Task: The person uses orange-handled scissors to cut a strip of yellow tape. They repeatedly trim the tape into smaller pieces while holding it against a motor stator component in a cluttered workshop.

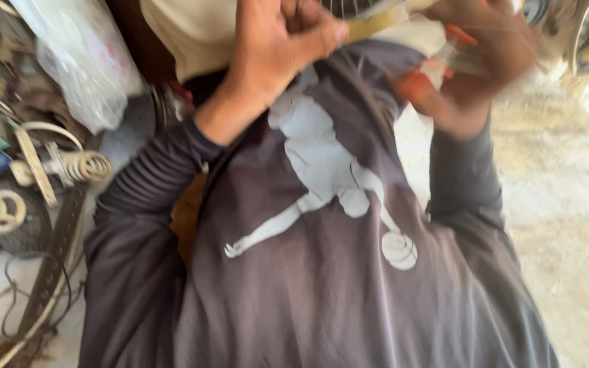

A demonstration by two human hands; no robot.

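head view: your left hand [288,37] is clenched in a fist at a beige strap [369,26]. your blurred right hand [475,58] grasps an orange-and-white object [431,71] against your dark grey shirt [322,272]. coiled white springs [86,165] lie off to the left.

The right hand [485,61] is smeared by motion blur, so its fingers cannot be told apart; an orange and white object [431,71] is seen against it, too blurred to be identified, and whether it is gripped cannot be told. The left hand [288,41] is curled, and its knuckles are cut off by the top edge. A cream-coloured object [192,31] behind it is cropped at the same edge. The clear plastic bag [83,61] is cut off at the top left, its contents unreadable.
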